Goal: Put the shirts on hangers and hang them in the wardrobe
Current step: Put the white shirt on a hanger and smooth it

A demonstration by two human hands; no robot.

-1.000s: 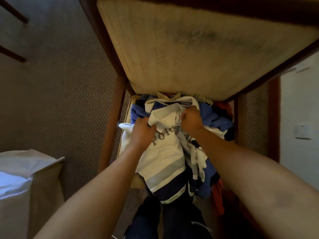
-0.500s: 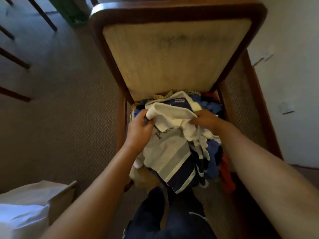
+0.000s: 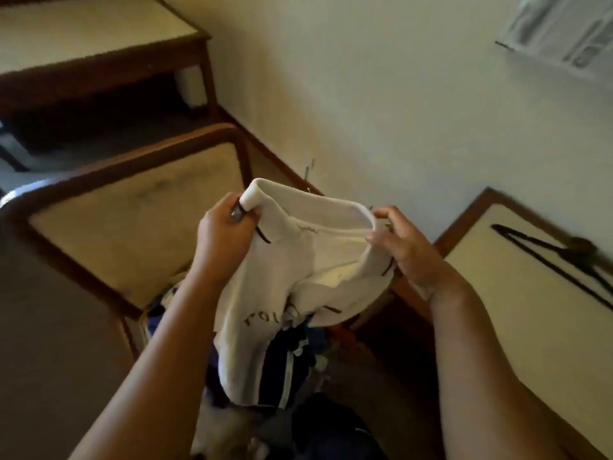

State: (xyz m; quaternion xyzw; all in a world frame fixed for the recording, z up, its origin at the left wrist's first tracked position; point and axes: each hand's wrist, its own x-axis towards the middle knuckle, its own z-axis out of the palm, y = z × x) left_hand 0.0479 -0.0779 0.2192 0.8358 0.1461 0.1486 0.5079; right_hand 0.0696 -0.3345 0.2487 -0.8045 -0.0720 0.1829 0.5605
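White polo shirt [image 3: 285, 293] is up in the air, held at the collar by both hands! Left hand [image 3: 223, 234] has its grip curled round the left collar end, fingers and thumb closed on the fabric with a small dark tab showing between them. Right hand [image 3: 401, 240] pinches the opposite collar edge, thumb and fingertips drawn together on the rim. Between the two grips the neck opening gapes wide; below them the body hangs down, dark lettering across the chest and navy stripes lower. Under the left grip sits a heap of clothes [image 3: 298, 353] on the chair [image 3: 132, 207]. Well to the right of the right grip, black hangers [image 3: 544, 257] lie on a cream-topped desk [image 3: 517, 327] with a wooden rim, against the wall [image 3: 365, 94].
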